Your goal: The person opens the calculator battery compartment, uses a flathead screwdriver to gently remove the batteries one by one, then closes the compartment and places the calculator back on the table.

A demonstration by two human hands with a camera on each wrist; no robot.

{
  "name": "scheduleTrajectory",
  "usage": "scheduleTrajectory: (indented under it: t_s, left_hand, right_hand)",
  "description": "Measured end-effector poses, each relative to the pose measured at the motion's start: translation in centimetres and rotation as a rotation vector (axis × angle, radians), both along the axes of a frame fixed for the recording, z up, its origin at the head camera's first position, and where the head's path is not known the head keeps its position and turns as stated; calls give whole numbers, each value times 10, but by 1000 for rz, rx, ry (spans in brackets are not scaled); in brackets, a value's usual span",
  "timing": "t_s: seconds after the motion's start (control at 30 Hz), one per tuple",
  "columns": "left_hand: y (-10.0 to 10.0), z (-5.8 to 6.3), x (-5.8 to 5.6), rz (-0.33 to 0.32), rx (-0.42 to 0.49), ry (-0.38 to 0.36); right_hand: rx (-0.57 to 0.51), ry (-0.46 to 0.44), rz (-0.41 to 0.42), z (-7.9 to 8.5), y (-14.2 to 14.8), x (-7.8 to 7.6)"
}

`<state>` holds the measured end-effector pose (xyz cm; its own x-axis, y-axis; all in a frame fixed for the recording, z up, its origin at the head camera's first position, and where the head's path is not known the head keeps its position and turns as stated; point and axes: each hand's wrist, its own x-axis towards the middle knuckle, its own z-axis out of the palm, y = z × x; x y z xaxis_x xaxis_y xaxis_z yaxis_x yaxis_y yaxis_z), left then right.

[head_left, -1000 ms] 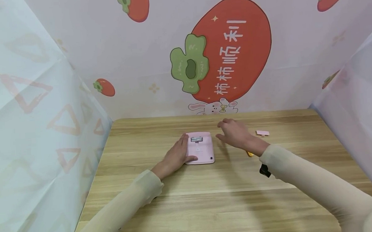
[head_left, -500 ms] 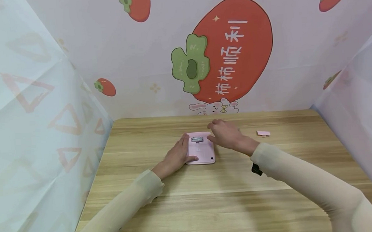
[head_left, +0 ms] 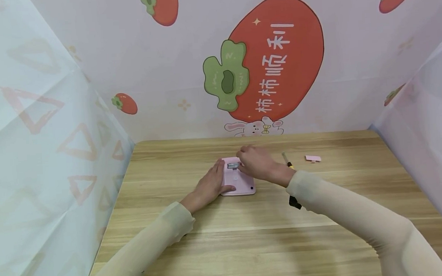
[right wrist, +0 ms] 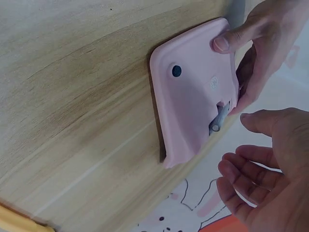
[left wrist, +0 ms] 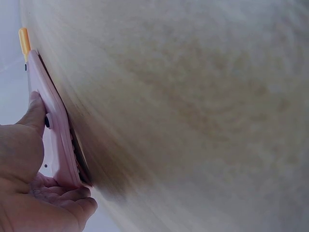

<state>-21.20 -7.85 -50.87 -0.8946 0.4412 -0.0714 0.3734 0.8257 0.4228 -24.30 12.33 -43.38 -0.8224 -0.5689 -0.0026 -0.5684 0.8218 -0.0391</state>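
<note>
A pink calculator [head_left: 242, 186] lies face down on the wooden table, its battery compartment uncovered. One silver-grey battery [right wrist: 219, 118] shows in that compartment. My left hand [head_left: 207, 183] grips the calculator's left side, thumb on its back and fingers at the edge; key bumps show along its underside in the left wrist view. Over the top right part of the calculator is my right hand [head_left: 257, 163], thumb near the battery. The right wrist view has that hand's fingers [right wrist: 248, 174] loosely bent and apart from the thumb, with nothing between them.
To the right lies a small pink battery cover [head_left: 313, 158]. A screwdriver [head_left: 291, 166] with a yellow and black handle is partly hidden behind my right forearm. The wooden table [head_left: 197, 260] meets a printed backdrop [head_left: 160, 124] at its far edge.
My right hand has moved left from beside the calculator to over its battery compartment, uncovering part of the screwdriver. My left hand has stayed on the calculator.
</note>
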Motion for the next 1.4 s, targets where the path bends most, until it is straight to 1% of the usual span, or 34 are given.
scheduleTrajectory:
  t_s: [0.17,0.37,0.6,0.73,0.87,1.1,1.4]
  left_hand:
    - [0,-1,-1,1,6,7]
    - [1,-4,-3,3,-8,16]
    - [2,-4,-2,1,5,12]
    - [2,-3,-1,-6,0,17]
    - [2,-3,-1,-7,-12,25]
    - [2,-5,-2,-7,-15,16]
    - [2,-4,-2,-5,-11,44]
  right_hand:
    - [2,-2,38,-3,-6,0]
    - [-20,11,84,-7,-13,-1]
    - [12,30,112,-14,-20,-3]
    - [24,43,110,-16,-23,-3]
    - [41,35,93,-17,-26,-3]
    - [50,35,78,-21,-28,-4]
    - [72,71,103,-24,-31,-5]
